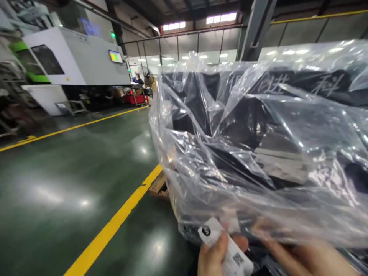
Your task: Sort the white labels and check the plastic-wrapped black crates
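Observation:
My left hand (213, 255) is closed at the bottom centre, thumb on top, around a white label (238, 257) with a round black logo and a QR code. Just right of it is my right hand (312, 255), blurred, by the lower edge of a clear plastic cover (201, 184). Its fingers reach left and are partly veiled by the film, so I cannot tell whether they grip it. The crinkled cover hangs over a large dark object (241, 119) bearing pale characters. Behind the label, a small whitish patch (230, 221) shows faintly through or on the plastic.
A wooden pallet corner (158, 185) sticks out beneath the load's left side. Yellow lines (120, 218) cross the green floor (71, 172). A large white machine (77, 57) stands at the far left. Beyond it, a person (138, 79) is near red bins (131, 99).

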### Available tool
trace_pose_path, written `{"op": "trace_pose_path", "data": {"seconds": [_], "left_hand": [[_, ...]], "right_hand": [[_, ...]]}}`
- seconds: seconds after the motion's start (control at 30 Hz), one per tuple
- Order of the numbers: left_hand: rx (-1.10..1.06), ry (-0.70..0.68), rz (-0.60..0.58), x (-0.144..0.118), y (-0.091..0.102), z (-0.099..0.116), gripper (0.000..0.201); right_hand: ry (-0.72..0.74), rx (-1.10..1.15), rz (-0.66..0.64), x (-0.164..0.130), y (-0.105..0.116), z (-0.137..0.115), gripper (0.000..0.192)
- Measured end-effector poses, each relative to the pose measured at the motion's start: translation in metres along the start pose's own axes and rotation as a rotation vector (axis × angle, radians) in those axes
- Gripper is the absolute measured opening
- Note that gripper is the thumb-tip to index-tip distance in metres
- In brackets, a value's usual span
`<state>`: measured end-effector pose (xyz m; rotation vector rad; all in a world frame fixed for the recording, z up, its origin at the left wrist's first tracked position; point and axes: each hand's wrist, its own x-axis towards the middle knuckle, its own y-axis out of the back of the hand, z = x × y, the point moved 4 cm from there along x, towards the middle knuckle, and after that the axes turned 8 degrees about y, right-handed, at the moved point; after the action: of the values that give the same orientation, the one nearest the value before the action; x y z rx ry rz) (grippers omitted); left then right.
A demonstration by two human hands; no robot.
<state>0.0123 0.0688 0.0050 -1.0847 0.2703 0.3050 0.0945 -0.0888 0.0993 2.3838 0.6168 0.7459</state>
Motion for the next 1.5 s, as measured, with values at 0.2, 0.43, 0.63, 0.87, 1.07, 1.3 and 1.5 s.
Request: {"op": "trace_pose_path", "data": {"seconds": [0.2, 0.43, 0.63, 0.87, 1.07, 1.3, 1.5], "left_hand": [[-0.090, -0.090, 0.014, -0.002, 0.006, -0.040, 0.057], [-0.243, -0.163, 0.079, 0.010, 0.027, -0.065, 0.032], [-0.290, -0.269, 0.180, 0.022, 0.053, -0.073, 0.031], [-0.349, -0.294, 0.253, 0.037, 0.075, -0.104, 0.030], [-0.348, -0.200, 0.301, 0.030, 0.081, -0.113, 0.044], [-0.335, -0.247, 0.244, 0.020, 0.087, -0.115, 0.036], [-0.274, -0.290, 0.247, 0.032, 0.099, -0.133, 0.033]], "right_hand": [[-0.145, 0.294, -0.312, 0.010, -0.045, 0.008, 0.035], [-0.040, 0.309, -0.298, 0.008, -0.066, 0.050, 0.031], [0.139, 0.224, -0.345, -0.015, -0.080, 0.066, 0.023], [0.134, 0.094, -0.498, -0.041, -0.120, 0.107, 0.028], [0.018, 0.109, -0.582, -0.050, -0.137, 0.117, 0.036], [-0.095, 0.196, -0.653, -0.060, -0.145, 0.125, 0.044], [-0.198, 0.312, -0.601, -0.063, -0.142, 0.139, 0.040]]}}
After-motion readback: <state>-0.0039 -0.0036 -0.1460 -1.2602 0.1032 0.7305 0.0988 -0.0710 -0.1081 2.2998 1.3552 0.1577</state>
